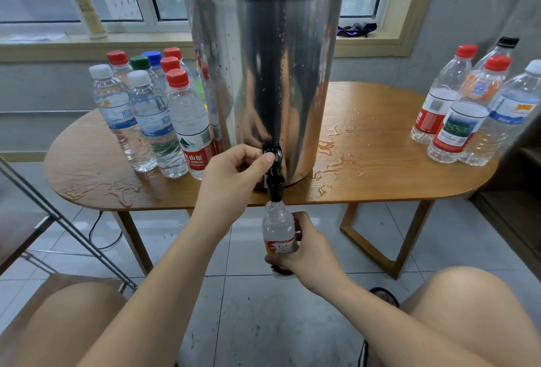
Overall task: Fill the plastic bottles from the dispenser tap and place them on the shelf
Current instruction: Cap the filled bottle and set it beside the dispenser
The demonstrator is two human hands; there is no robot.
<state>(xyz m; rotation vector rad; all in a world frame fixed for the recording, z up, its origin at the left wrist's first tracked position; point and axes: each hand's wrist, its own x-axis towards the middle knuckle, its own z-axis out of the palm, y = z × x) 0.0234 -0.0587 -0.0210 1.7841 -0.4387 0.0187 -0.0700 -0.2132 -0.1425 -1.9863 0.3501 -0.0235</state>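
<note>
Your left hand [234, 170] curls round the black tap [273, 161] at the 6 o'clock foot of the steel dispenser [263, 73], with the thumb pressed on its round knob. Your right hand [304, 252] grips the lower half of an uncapped plastic bottle [278, 227], fingers wrapped over its orange-and-white label. It holds the bottle upright below the bench [395, 179] edge, the mouth right at the tap's spout. How full the bottle is cannot be told from here. At 9 o'clock of the dispenser a cluster of capped bottles [152, 120] stands on the bench, with red, white, green and blue caps packed close together. At 3 o'clock, well apart from the dispenser, a second group of capped bottles [468, 111] stands near the bench end. Puddles of water [330, 150] lie on the wood between the dispenser and that group, with more at 7 o'clock near the front edge
</note>
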